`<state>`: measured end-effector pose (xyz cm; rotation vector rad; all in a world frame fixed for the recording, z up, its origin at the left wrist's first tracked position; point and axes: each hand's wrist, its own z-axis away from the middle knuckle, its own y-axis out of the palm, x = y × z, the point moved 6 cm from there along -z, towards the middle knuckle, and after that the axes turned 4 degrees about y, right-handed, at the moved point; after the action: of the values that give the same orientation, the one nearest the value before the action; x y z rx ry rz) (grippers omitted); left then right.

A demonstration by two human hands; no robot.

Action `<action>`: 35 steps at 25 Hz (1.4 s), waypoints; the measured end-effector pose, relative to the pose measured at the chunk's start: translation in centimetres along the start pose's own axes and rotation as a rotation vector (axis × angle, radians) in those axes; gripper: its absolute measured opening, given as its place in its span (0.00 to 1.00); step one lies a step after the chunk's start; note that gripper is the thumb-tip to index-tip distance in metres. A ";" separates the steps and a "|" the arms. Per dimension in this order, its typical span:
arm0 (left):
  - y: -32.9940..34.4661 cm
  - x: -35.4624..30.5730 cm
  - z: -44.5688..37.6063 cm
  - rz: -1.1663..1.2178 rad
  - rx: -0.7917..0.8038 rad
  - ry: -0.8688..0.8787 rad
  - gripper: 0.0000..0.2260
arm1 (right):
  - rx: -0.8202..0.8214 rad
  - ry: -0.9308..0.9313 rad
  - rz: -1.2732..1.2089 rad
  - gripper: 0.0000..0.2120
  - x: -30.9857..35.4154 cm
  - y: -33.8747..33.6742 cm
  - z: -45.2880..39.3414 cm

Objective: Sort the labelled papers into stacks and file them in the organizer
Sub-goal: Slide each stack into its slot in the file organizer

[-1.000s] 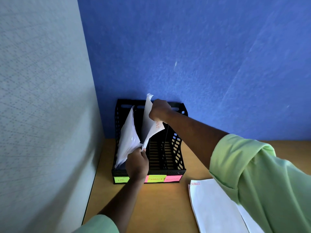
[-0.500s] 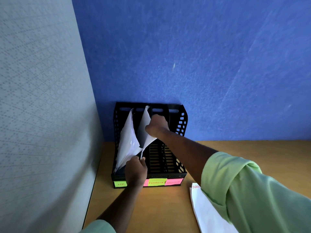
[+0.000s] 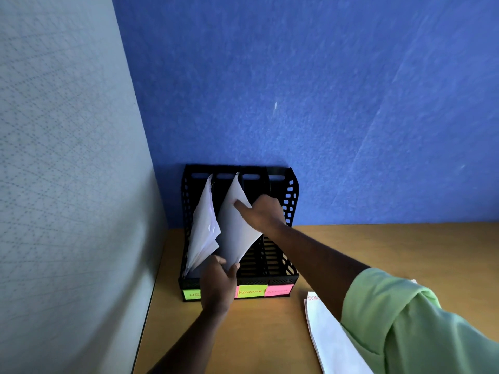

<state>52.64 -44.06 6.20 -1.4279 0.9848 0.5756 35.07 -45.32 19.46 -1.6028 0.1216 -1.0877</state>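
Blue felt-textured partition (image 3: 324, 103) backs a smooth wooden table (image 3: 378, 252); a pale grey woven panel (image 3: 67, 157) closes the left side. Black perforated plastic organizer (image 3: 290, 201) stands in the corner, slotted, with neon sticky labels (image 3: 252, 292) along its front lip. First slot holds a fanned, crumpled sheaf (image 3: 202, 228). A flat white paper stack (image 3: 237, 225) stands tilted in the second slot. Left hand (image 3: 218, 284) pinches its lower corner; right hand (image 3: 263, 211) presses its upper face, fingers extended. More papers (image 3: 324, 333) lie flat at right. Since the earlier frame, the right hand has dropped from the stack's top edge and the stack sits lower.
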 end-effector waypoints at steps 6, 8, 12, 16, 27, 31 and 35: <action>0.0 0.3 1.5 0.008 0.011 0.014 0.12 | -0.014 0.112 -0.317 0.47 -5.9 0.0 2.3; 0.4 0.4 2.1 -0.010 0.025 0.018 0.11 | -0.023 0.168 -0.459 0.44 -8.0 0.1 3.6; 1.4 0.5 3.9 -0.048 0.069 -0.018 0.08 | -0.022 0.311 -0.610 0.35 -13.7 0.9 6.4; 3.3 0.8 6.6 -0.090 0.149 0.000 0.05 | -0.003 0.453 -0.574 0.29 -21.6 1.6 9.1; 15.4 1.5 17.7 -0.102 0.710 -0.257 0.11 | 0.039 0.442 0.072 0.07 -40.0 -1.7 13.7; 18.7 1.9 20.3 -0.043 0.679 -0.439 0.28 | 0.104 0.382 0.163 0.18 -43.0 -1.6 13.1; 20.6 0.1 20.6 -0.007 0.605 -0.523 0.22 | 0.200 0.317 0.192 0.27 -44.5 -0.5 13.4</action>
<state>39.88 -21.86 -7.71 -0.6892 0.6494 0.5456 18.86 -9.09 -4.65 -1.2065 0.3596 -1.1575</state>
